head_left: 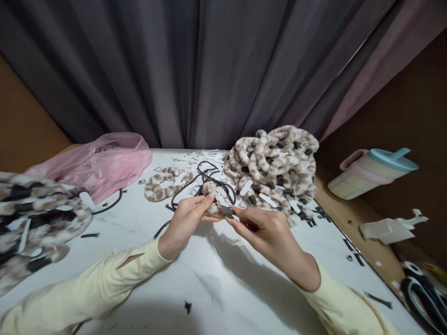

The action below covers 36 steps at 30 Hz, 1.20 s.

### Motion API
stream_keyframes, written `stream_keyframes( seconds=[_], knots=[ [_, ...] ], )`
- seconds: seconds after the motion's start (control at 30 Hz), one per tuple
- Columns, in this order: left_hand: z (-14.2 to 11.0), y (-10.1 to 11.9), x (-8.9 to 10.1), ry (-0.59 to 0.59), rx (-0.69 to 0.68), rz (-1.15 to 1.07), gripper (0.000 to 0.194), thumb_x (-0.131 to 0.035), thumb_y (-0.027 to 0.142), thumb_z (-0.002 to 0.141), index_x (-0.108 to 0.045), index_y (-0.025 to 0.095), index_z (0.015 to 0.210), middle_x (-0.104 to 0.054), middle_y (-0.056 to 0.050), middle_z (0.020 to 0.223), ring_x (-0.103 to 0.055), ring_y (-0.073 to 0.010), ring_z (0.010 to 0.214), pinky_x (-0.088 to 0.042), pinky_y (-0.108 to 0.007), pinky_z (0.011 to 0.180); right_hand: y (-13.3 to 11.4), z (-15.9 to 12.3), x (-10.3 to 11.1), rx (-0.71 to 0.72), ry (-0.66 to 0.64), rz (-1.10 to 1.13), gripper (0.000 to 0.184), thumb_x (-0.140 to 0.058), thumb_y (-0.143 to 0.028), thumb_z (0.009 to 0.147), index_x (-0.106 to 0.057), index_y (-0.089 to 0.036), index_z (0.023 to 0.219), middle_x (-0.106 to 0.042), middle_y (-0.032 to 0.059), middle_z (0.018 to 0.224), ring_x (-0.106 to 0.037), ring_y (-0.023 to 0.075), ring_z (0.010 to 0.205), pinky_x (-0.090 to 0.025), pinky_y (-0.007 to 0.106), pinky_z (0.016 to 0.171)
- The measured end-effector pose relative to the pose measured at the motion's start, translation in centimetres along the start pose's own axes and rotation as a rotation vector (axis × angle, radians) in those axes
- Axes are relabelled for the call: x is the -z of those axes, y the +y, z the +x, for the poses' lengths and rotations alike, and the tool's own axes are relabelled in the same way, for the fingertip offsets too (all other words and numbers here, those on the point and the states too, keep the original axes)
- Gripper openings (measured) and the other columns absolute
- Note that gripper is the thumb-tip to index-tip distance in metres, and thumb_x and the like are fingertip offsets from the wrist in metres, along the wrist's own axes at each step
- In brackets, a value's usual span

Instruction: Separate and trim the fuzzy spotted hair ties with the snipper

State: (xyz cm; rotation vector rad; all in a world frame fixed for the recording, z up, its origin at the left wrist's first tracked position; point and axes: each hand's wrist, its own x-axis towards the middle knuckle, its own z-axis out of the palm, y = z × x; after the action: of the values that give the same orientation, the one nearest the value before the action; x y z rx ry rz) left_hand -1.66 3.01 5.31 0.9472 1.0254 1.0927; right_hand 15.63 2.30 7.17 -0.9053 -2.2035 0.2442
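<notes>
"What's at the centre?"

"A plush piece [209,188], raised above the white surface [240,307] near mid-view; call it the clock's hub. At seven o'clock, the left hand [186,221] has its grip clamped on it. At four, the right hand [268,230] has its grip closed on a dark strip [226,211] meeting the plush."

"How should that be handled?"

"I'd pinch the plush close to the strip, keep the two in line, and let one hand stay steady."

"And its look?"

"Fluffy, pale with brownish fur; fingers cover part, and the meeting point is too small to read."

"Beyond?"

"Black cord [204,175] at twelve, heaped plush loops [272,163] at two."
</notes>
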Motion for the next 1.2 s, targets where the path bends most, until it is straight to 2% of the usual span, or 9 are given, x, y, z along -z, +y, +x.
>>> stream_keyframes(
  seconds=[0.17, 0.37, 0.57, 0.77, 0.93, 1.2],
  knots=[
    [-0.2, 0.0, 0.1, 0.001, 0.002, -0.005, 0.037, -0.065, 0.047, 0.075, -0.067, 0.01, 0.078, -0.07, -0.004, 0.07, -0.067, -0.0143, 0.068, -0.054, -0.021, 0.066, -0.1, -0.2, -0.2, 0.012, 0.058, -0.029, 0.024, -0.054, -0.024, 0.088, -0.063, -0.01, 0.07, -0.047, -0.0024, 0.048, -0.039, 0.0071, 0.041, -0.031, 0.019, 0.043],
    [-0.2, 0.2, 0.0, 0.038, -0.01, -0.013, 0.037, -0.066, 0.048, 0.073, -0.064, 0.011, 0.075, -0.069, -0.004, 0.07, -0.068, -0.0161, 0.067, -0.054, -0.022, 0.065, 0.0, -0.2, -0.1, -0.071, 0.059, 0.0, 0.024, -0.058, -0.023, 0.085, -0.069, -0.007, 0.071, -0.05, -0.0007, 0.046, -0.04, 0.0066, 0.04, -0.03, 0.019, 0.042],
    [-0.3, 0.1, 0.0, 0.057, -0.047, 0.006, 0.038, -0.065, 0.048, 0.075, -0.064, 0.01, 0.074, -0.069, -0.006, 0.071, -0.067, -0.0161, 0.066, -0.055, -0.024, 0.067, -0.3, 0.1, 0.3, -0.284, -0.027, 0.12, 0.026, -0.061, -0.025, 0.081, -0.072, -0.007, 0.068, -0.052, -0.0002, 0.045, -0.037, 0.0061, 0.04, -0.026, 0.02, 0.04],
    [-0.4, 0.1, -0.1, 0.061, -0.043, 0.012, 0.038, -0.065, 0.048, 0.074, -0.065, 0.01, 0.074, -0.068, -0.005, 0.07, -0.066, -0.0152, 0.066, -0.055, -0.023, 0.066, -0.6, 0.3, 0.2, -0.535, -0.095, 0.311, 0.027, -0.062, -0.033, 0.079, -0.073, -0.009, 0.071, -0.056, 0.0014, 0.049, -0.042, 0.0081, 0.044, -0.029, 0.02, 0.041],
    [-0.5, 0.3, -0.2, 0.078, -0.039, -0.002, 0.037, -0.067, 0.048, 0.072, -0.063, 0.012, 0.068, -0.067, -0.004, 0.068, -0.067, -0.0156, 0.066, -0.054, -0.022, 0.064, -0.7, 0.4, 0.2, -0.64, -0.096, 0.415, 0.027, -0.064, -0.035, 0.077, -0.072, -0.01, 0.069, -0.05, -0.001, 0.046, -0.036, 0.0065, 0.042, -0.028, 0.019, 0.038],
    [-0.3, 0.1, -0.1, 0.068, -0.076, 0.019, 0.035, -0.064, 0.046, 0.077, -0.064, 0.011, 0.072, -0.067, -0.004, 0.07, -0.067, -0.0148, 0.066, -0.054, -0.022, 0.065, -1.1, 1.0, 0.4, -0.798, -0.119, 0.593, 0.024, -0.067, -0.035, 0.074, -0.075, -0.013, 0.077, -0.045, -0.0038, 0.043, -0.03, 0.0047, 0.039, -0.022, 0.018, 0.035]
  ],
)
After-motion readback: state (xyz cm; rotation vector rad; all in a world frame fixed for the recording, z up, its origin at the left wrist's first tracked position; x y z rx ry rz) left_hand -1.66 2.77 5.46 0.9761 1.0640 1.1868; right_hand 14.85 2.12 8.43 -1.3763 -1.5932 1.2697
